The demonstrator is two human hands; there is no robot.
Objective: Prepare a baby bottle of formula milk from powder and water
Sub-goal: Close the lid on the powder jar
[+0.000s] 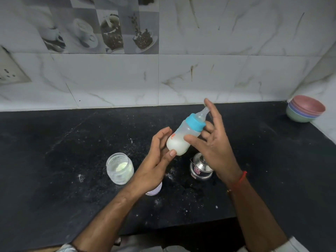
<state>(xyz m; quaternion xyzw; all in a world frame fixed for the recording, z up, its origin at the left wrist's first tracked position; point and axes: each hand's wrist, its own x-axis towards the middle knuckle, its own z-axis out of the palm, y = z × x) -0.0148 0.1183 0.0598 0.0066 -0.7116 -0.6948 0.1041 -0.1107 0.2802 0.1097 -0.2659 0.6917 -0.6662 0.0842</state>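
A small baby bottle with a blue collar and a clear teat hangs tilted above the black counter, teat pointing up and to the right. White milk fills its lower part. My left hand touches the bottle's base from the left, with its fingers nearly straight. From the right, my right hand presses the bottle with straight fingers, its thumb lying across the body. An open glass jar with pale powder stands to the left, below the bottle.
A small steel vessel stands under my right hand. A pale lid lies partly hidden beneath my left wrist. White powder specks dot the counter. Stacked coloured bowls sit in the far right corner. A tiled wall with a socket rises behind.
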